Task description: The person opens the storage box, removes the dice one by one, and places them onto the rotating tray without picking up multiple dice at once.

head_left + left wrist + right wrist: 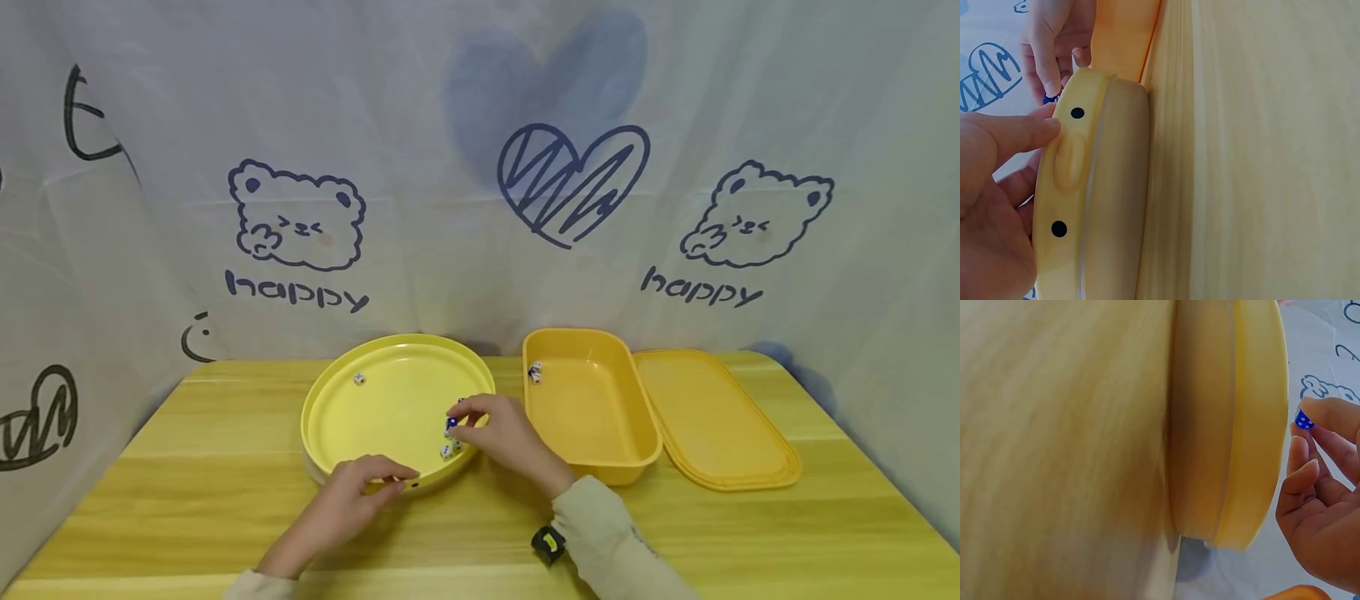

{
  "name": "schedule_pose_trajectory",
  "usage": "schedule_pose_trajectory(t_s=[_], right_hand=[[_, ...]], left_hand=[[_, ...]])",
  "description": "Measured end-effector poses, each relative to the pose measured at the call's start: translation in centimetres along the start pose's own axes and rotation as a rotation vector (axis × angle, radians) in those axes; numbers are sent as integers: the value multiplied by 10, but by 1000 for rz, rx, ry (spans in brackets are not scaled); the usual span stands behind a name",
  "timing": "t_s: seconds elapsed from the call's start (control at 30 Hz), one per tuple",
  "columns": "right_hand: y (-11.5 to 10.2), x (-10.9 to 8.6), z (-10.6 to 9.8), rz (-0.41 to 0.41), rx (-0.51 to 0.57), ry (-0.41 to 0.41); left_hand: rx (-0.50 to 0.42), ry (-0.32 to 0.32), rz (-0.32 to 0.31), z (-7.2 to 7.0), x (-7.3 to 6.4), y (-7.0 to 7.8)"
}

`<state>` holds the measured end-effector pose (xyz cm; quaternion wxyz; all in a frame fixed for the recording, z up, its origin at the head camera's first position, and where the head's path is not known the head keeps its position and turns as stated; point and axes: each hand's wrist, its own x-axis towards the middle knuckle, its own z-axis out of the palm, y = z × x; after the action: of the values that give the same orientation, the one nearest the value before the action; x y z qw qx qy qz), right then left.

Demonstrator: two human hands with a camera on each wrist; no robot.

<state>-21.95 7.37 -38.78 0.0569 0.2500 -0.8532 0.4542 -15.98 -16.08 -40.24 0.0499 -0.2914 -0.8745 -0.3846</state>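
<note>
A round yellow tray [390, 400] with a raised rim stands on the table, several white dice [447, 452] lying near its right edge. A lone white die [359, 378] is at the tray's far left. My right hand [502, 429] pinches a blue die [1304, 419] with white dots between thumb and fingertips, above the tray's right side. With its thumb outside and fingers inside, my left hand [352, 496] grips the tray's near rim. In the left wrist view that rim [1072, 169] has black dots beside the thumb.
Right of the tray stands an orange-yellow rectangular box [592, 408] with a few dice [535, 372] at its left wall. Its flat lid [720, 417] lies farther right. A black strap with a yellow patch [549, 543] is by the right sleeve. A printed cloth [420, 208] hangs behind.
</note>
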Motion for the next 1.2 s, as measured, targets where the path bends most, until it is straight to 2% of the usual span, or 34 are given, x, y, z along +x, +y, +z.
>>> schedule_pose_trajectory(t_s=[0.27,0.5,1.0,1.2], right_hand=[[-2,1,0,-27,-14,-1],[0,1,-1,-32,-34,12],[2,1,-1,-16,-12,16],[0,0,0,-12,-1,11]], left_hand=[[-9,3,22,-3,1,0],[2,0,-11,-1,3,0],[-18,-11,-2,-3,1,2],[-7,-16,-20,-2,2,2]])
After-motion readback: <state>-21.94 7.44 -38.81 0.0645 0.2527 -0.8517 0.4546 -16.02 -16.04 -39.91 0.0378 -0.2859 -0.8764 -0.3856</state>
